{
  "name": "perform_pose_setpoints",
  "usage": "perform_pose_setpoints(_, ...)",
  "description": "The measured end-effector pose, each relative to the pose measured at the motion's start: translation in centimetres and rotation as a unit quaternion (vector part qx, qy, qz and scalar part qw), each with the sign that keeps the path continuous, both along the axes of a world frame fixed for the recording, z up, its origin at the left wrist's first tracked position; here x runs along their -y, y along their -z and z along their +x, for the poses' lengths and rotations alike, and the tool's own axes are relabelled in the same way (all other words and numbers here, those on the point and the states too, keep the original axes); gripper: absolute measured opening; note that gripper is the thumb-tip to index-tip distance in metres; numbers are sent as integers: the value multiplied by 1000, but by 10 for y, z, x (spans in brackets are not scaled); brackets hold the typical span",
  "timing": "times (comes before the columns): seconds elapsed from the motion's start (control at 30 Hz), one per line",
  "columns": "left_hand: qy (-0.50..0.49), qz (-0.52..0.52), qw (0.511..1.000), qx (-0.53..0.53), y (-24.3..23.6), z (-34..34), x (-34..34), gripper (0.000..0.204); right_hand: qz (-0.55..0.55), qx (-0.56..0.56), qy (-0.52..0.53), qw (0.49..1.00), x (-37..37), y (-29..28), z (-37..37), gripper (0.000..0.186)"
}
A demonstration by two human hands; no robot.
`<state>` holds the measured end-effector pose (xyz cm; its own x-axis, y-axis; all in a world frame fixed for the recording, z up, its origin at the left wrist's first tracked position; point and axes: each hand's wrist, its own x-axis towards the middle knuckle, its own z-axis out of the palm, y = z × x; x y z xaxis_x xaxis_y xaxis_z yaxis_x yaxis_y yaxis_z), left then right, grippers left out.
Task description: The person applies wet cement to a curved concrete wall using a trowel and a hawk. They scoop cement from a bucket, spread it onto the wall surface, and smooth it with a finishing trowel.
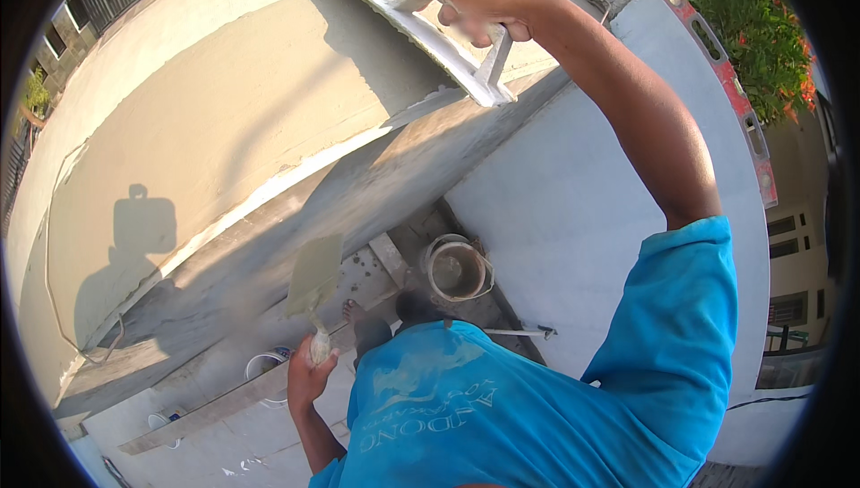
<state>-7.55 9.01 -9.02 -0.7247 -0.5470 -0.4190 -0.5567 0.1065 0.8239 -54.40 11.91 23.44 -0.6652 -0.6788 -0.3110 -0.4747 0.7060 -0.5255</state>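
Note:
At the top, my right hand is closed round the handle of a long plastering float. Its flat blade lies close along the wall, which is coated in wet-looking beige plaster; whether it touches is hard to tell. Lower down on the left, my left hand grips the handle of a pointing trowel whose blade points upward, away from the wall. Some pale material seems to coat that blade.
A bucket with mortar residue stands below, near my feet. A red spirit level rests along the white wall at right, beside leafy shrubs. A plank and white pails are at lower left.

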Motion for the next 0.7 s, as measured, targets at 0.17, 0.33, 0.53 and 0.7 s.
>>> perform_pose_setpoints(0.17, -19, -10, 1000, -20, -2, 2, -1, 44, -91, 130, -54, 986, 17, 9, 1, 53)
perform_pose_setpoints(0.33, -42, -9, 999, -25, -1, 16, -5, 36, -187, 135, 83, 969, -61, -2, -83, 48)
perform_pose_setpoints(0.53, -78, 48, 996, -3, -7, 12, -4, 29, -158, 35, 170, 972, -104, 12, -160, 47)
perform_pose_setpoints(0.7, -50, 10, 999, 19, -7, 4, 0, 29, -34, -54, 191, 980, -101, 25, -210, 44)
